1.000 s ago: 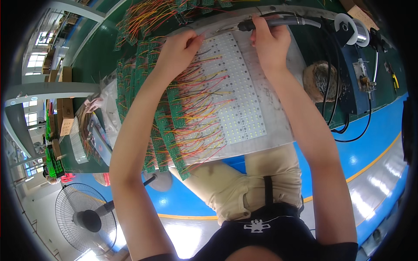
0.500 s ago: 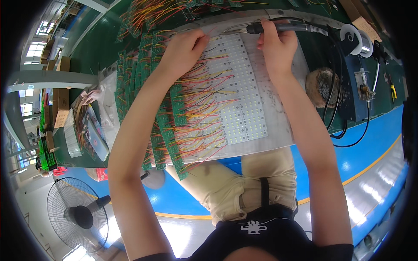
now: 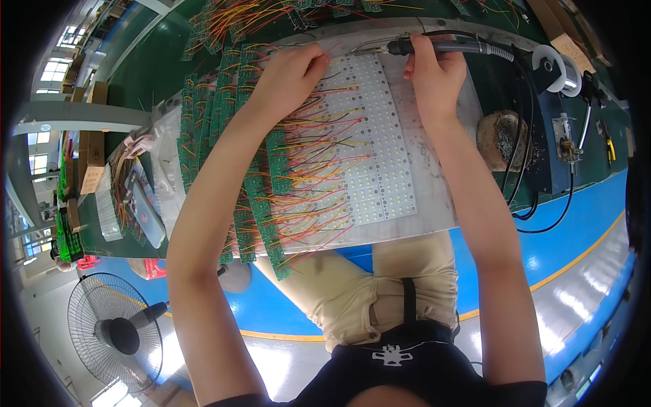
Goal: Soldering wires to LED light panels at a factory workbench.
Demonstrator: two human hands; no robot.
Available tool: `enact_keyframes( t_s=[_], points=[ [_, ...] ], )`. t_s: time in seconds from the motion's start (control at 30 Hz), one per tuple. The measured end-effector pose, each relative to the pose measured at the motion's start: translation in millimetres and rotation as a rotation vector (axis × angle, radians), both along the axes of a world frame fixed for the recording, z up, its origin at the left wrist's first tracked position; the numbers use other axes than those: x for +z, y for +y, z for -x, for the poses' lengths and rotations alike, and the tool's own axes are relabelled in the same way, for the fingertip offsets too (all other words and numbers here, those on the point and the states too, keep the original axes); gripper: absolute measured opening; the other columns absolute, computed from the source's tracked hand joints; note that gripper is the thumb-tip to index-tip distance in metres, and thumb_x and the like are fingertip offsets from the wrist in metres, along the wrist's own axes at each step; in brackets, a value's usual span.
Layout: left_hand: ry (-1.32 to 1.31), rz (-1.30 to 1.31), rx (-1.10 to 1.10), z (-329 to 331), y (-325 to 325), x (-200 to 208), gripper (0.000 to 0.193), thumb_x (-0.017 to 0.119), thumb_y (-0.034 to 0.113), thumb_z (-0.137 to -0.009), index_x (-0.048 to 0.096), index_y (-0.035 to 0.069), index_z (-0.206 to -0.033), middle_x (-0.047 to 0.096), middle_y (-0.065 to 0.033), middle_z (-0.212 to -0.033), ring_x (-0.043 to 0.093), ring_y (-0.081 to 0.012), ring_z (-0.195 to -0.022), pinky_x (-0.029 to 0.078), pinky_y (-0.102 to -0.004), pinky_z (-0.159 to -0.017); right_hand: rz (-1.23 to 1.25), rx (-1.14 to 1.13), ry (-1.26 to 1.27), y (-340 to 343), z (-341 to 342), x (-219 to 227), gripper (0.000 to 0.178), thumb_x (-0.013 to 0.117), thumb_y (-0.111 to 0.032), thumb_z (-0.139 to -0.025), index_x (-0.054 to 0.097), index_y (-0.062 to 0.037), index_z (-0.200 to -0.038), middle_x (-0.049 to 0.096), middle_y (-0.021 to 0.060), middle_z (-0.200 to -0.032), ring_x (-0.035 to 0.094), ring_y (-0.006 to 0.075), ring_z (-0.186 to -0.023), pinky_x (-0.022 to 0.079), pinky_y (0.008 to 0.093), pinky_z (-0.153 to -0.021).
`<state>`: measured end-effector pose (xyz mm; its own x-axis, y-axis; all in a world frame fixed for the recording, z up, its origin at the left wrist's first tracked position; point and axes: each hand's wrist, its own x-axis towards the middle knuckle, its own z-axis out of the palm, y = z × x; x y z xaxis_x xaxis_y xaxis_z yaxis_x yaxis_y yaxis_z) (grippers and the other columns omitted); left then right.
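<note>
— Starting near-left of the white panel (image 3: 392, 163), anything there?
— Yep, green circuit strips (image 3: 260, 217), red, yellow and black wires fanned across its left part.
— And up at the far edge?
— Left grip (image 3: 291, 73) at the far-left corner, fingers curled, can't tell if pinching a wire. Right grip (image 3: 437, 76) off the far-right corner, wrapped snug round a soldering iron (image 3: 472, 47).
— Lying which way?
— Roughly sideways along the panel's far edge, tip aimed leftward, nearer the left grip's fingers than the right's, not touching.

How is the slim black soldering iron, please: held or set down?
Held: the right hand is closed around the soldering iron.
</note>
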<state>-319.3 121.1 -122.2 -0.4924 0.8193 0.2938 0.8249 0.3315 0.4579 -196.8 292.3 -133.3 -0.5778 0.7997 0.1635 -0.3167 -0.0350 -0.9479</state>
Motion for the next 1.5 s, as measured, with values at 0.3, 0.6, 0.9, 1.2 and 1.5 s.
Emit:
enact_keyframes(
  t_s=[0.3,0.6,0.9,1.2,1.5],
  points=[
    [-0.007,-0.027,-0.02,-0.7,0.6,0.6,0.015,0.055,0.016,-0.088,0.056,0.0,-0.089,0.058,-0.0168,-0.074,0.056,-0.0333,-0.065,0.042,-0.0372,-0.059,0.016,-0.007,-0.001,-0.7,-0.4,0.4,0.018,0.065,-0.013,-0.08,0.058,0.0034,-0.079,0.057,0.0055,-0.058,0.052,0.0082,-0.047,0.044,0.0232,-0.044],
    [0.001,-0.033,-0.024,-0.5,-0.1,-0.6,0.015,0.055,0.015,-0.088,0.056,0.0,-0.088,0.058,-0.0161,-0.074,0.056,-0.0327,-0.066,0.042,-0.0372,-0.06,-0.024,0.011,0.009,0.8,0.5,-2.6,0.017,0.065,-0.012,-0.08,0.057,0.0029,-0.078,0.057,0.0054,-0.057,0.052,0.0082,-0.046,0.044,0.0229,-0.044],
    [0.013,-0.045,-0.028,0.3,-0.5,-1.4,0.016,0.055,0.016,-0.088,0.056,0.0,-0.088,0.058,-0.0161,-0.072,0.057,-0.0321,-0.067,0.042,-0.0378,-0.06,-0.119,-0.014,-0.014,-2.1,0.8,-1.7,0.02,0.067,-0.014,-0.078,0.055,0.0023,-0.077,0.056,0.0049,-0.057,0.05,0.0073,-0.045,0.041,0.0224,-0.042],
    [0.011,-0.028,-0.026,-0.1,-0.7,-0.5,0.016,0.054,0.016,-0.088,0.055,0.0,-0.089,0.058,-0.0161,-0.072,0.056,-0.032,-0.065,0.042,-0.0376,-0.059,-0.143,-0.011,0.02,-0.2,1.7,-5.7,0.02,0.066,-0.014,-0.079,0.055,0.0022,-0.077,0.056,0.0039,-0.056,0.049,0.0062,-0.045,0.039,0.0225,-0.041],
    [0.001,-0.023,-0.025,-0.7,-0.4,0.2,0.016,0.054,0.017,-0.088,0.056,0.001,-0.088,0.058,-0.0156,-0.072,0.056,-0.0314,-0.064,0.042,-0.0374,-0.058,-0.087,-0.005,0.068,-1.2,1.7,-5.0,0.018,0.065,-0.012,-0.081,0.054,0.0017,-0.078,0.055,0.0034,-0.057,0.049,0.0057,-0.046,0.041,0.0224,-0.041]
  ],
)
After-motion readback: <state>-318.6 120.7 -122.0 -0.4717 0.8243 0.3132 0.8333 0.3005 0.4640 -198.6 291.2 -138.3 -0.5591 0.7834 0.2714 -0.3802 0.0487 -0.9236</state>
